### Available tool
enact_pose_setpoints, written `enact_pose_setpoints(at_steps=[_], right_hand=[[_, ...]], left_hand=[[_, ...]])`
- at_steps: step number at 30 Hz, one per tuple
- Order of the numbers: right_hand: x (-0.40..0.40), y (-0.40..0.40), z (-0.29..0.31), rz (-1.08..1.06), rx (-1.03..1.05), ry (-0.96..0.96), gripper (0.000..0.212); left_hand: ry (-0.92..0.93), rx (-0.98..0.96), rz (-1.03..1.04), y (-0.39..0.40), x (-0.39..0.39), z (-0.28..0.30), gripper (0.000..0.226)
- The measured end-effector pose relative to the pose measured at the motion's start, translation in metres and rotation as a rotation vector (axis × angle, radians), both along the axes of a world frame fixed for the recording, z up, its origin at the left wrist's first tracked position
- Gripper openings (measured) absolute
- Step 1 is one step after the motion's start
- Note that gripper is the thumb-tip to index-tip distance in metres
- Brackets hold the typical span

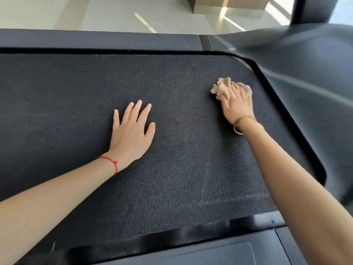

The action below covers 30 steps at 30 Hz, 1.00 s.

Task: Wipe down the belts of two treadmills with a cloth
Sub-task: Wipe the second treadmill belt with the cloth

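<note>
A dark, rough-textured treadmill belt (172,169) fills most of the head view. My left hand (131,131) lies flat on the belt near its middle, fingers straight and spread, a red string on the wrist. My right hand (236,103) presses a crumpled beige cloth (220,87) onto the belt near the far right corner. Its fingers look fairly straight on top of the cloth, though motion blur softens them. A gold bracelet circles that wrist. Part of the cloth is hidden under the hand.
The treadmill's dark side rail (95,40) runs along the far edge and the motor cover (315,83) rises at right. A near side rail (210,251) borders the belt at the bottom. Beyond lie a pale tiled floor (95,12) and a cardboard box (227,4).
</note>
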State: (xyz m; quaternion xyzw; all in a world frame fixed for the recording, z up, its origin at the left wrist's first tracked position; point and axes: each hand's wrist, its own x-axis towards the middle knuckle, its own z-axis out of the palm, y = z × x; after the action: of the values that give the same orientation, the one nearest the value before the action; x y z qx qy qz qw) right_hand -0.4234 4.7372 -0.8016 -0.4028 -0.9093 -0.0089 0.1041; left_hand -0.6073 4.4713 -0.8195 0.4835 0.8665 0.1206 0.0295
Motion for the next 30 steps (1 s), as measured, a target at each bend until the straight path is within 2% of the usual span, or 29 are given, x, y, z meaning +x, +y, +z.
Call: enact_pose_setpoints(at_steps=[3,7,9,11,14,15,17,19,21,23,26,28,30], right_hand=[[0.003,-0.03,-0.006,-0.052,-0.027,-0.015,0.063],[-0.029,-0.124,0.003,0.219,-0.015,-0.018,0.06],[-0.033,-0.164,-0.002,0.318,-0.13,-0.03,0.061],[-0.024,-0.176,-0.007,0.351,-0.219,0.0,0.061],[0.003,-0.153,0.003,0.382,-0.128,0.033,0.056],[0.016,-0.135,0.002,0.344,-0.063,0.033,0.053],[0.048,-0.097,-0.001,0.128,-0.005,-0.007,0.055],[0.076,-0.077,-0.006,-0.094,-0.075,-0.033,0.065],[0.074,-0.085,-0.006,-0.187,-0.093,-0.034,0.068],[0.056,-0.119,0.004,-0.118,-0.032,-0.028,0.065],[0.034,-0.191,0.011,0.215,-0.001,0.022,0.054],[0.032,-0.234,0.005,0.318,-0.114,0.026,0.056],[0.039,-0.251,-0.003,0.316,-0.217,0.044,0.061]], left_hand=[[-0.001,-0.008,-0.007,-0.028,-0.009,0.0,0.06],[-0.003,0.017,-0.001,-0.046,-0.013,-0.003,0.057],[0.013,0.04,0.003,-0.048,-0.011,-0.005,0.057],[0.02,0.052,0.005,-0.05,-0.011,-0.007,0.056],[0.026,0.053,-0.003,-0.054,-0.013,-0.008,0.056],[0.027,0.046,-0.005,-0.056,-0.013,-0.009,0.056],[0.03,0.04,-0.004,-0.057,-0.011,-0.009,0.057],[0.036,0.036,0.001,-0.056,-0.01,-0.009,0.057],[0.034,0.044,0.002,-0.055,-0.008,-0.009,0.057],[0.035,0.055,-0.002,-0.055,-0.008,-0.009,0.056],[0.034,0.067,-0.006,-0.055,-0.007,-0.009,0.056],[0.035,0.077,-0.014,-0.056,-0.007,-0.01,0.055],[0.029,0.086,-0.022,-0.058,-0.008,-0.009,0.055]])
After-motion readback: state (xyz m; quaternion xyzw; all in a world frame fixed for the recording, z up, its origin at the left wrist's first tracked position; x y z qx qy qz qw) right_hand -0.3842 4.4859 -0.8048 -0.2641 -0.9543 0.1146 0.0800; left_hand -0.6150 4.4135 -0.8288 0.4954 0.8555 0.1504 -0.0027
